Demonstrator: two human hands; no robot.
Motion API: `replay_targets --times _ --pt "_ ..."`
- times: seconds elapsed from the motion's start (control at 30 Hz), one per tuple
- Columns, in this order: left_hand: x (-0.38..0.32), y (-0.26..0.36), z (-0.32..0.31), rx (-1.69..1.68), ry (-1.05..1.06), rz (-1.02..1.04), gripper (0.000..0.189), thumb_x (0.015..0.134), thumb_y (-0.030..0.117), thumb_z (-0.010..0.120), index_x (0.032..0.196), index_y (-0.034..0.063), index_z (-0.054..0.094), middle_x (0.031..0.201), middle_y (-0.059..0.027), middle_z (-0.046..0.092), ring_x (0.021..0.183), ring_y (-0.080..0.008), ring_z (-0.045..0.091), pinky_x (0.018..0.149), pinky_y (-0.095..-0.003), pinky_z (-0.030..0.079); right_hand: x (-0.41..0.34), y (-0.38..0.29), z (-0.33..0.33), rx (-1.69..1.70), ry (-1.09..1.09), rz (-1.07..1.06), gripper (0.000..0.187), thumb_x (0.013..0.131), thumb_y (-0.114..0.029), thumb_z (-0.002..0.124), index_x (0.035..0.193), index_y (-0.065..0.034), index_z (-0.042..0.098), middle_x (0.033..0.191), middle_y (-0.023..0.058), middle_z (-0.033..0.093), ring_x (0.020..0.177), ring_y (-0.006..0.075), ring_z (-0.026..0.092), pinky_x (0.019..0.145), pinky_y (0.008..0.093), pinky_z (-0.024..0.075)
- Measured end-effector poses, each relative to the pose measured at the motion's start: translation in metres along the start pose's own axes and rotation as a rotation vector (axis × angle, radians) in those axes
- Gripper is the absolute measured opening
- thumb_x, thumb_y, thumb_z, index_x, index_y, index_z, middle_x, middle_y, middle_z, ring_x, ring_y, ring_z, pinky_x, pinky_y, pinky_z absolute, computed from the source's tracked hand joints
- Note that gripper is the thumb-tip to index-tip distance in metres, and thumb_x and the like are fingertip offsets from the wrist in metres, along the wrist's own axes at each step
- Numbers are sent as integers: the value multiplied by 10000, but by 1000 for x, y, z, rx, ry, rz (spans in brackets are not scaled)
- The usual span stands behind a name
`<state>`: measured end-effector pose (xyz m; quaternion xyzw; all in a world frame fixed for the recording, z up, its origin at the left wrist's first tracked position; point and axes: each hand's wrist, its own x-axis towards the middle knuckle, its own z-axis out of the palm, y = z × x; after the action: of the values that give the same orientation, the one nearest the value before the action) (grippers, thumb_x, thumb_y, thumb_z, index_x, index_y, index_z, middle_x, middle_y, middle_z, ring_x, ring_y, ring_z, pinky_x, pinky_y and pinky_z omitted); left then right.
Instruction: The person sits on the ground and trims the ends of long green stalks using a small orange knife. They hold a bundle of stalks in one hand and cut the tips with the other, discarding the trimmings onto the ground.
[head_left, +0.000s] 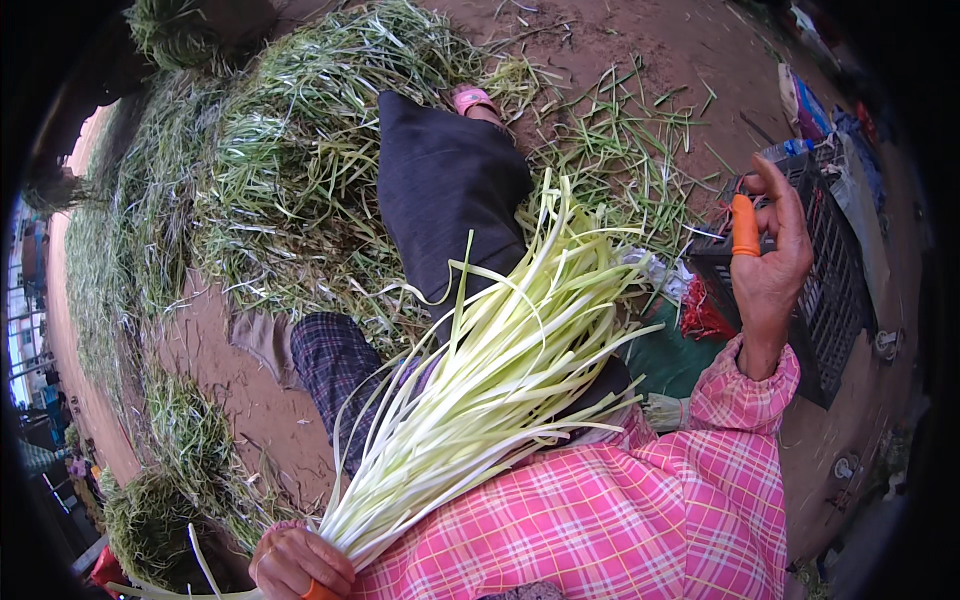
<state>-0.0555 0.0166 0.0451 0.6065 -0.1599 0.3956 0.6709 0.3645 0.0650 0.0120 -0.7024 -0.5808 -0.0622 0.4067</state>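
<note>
Near the bottom edge, my left hand (301, 562) is closed around the white stalk ends of a bunch of blanched chives (487, 352). The bunch lies slantwise over my lap, its loose pale-yellow leaves fanning up and to the right. An orange finger cot shows on this hand. My right hand (776, 244) is raised at the right, apart from the bunch, with an orange finger cot (745, 225) on its thumb. Its fingers are bent, and a thin red strand shows by the fingertips; whether they hold it is unclear. Behind this hand stands a black plastic crate (832, 300).
A large heap of green leaf trimmings (300, 150) covers the ground ahead and left. More loose trimmings (615, 142) lie ahead. A bundle of red ties (703, 309) sits beside the crate, with a blue-capped plastic bottle (787, 148) on top. My dark-trousered leg (454, 180) stretches forward.
</note>
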Motion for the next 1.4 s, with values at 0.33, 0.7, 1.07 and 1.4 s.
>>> replay_targets --times 0.33,0.7,1.07,1.4 --pt "9 -6 6 -8 16 0 141 794 51 579 676 7 644 630 -125 618 489 -195 563 462 -304 450 -48 5 46 286 -733 -96 96 776 18 586 868 26 613 798 156 607 663 281 605 593 338 462" --pt "14 -6 3 -33 52 54 139 804 59 587 682 16 639 637 -109 623 485 -180 569 464 -299 451 -10 38 63 180 -108 491 141 865 -68 514 935 1 616 743 175 633 632 315 610 594 357 477" --pt "24 8 2 -39 3 24 126 779 39 580 658 29 615 631 -123 629 474 -175 575 468 -295 466 4 -47 93 357 -605 -405 519 738 37 559 1233 -118 552 771 153 633 699 348 634 633 398 509" --pt "1 14 -3 -118 29 -63 109 788 22 577 684 10 608 666 -160 642 511 -223 598 484 -319 483 -18 -31 51 383 -651 -476 396 752 -94 681 1130 -26 588 1041 129 614 969 289 593 850 378 469"
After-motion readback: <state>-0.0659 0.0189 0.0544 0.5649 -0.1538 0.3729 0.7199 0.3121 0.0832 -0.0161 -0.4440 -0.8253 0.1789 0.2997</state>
